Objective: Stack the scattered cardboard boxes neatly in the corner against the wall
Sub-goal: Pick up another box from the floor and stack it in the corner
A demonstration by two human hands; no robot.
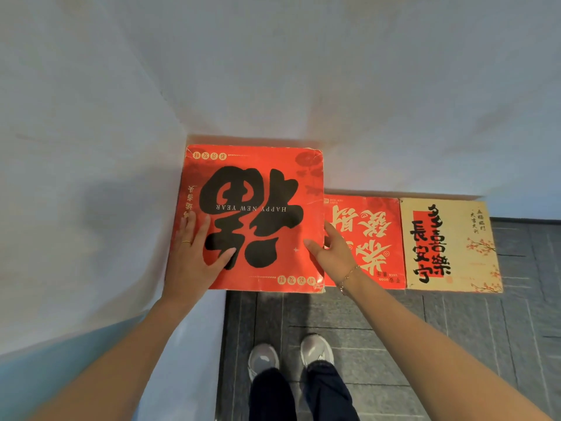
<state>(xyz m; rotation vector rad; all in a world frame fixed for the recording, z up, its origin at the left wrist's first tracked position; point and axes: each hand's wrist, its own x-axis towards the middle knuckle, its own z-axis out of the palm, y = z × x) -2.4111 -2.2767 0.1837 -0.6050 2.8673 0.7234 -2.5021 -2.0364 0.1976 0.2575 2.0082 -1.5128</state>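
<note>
A large red cardboard box point(258, 177) with a big black character and "HAPPY NEW YEAR" sits high in the corner where two white walls meet. My left hand point(197, 253) rests flat on its top near the left edge, fingers straight. My right hand point(331, 250) touches its right front edge, thumb on the top face and fingers down the side. To the right and lower stands a second red box point(373, 226) with cream characters, then a cream box point(449, 244) with black characters, both against the back wall.
White walls point(91, 147) close the left side and the back. Grey tiled floor point(455, 329) spreads in front of the boxes. My two shoes point(291, 357) stand on it just below the big box.
</note>
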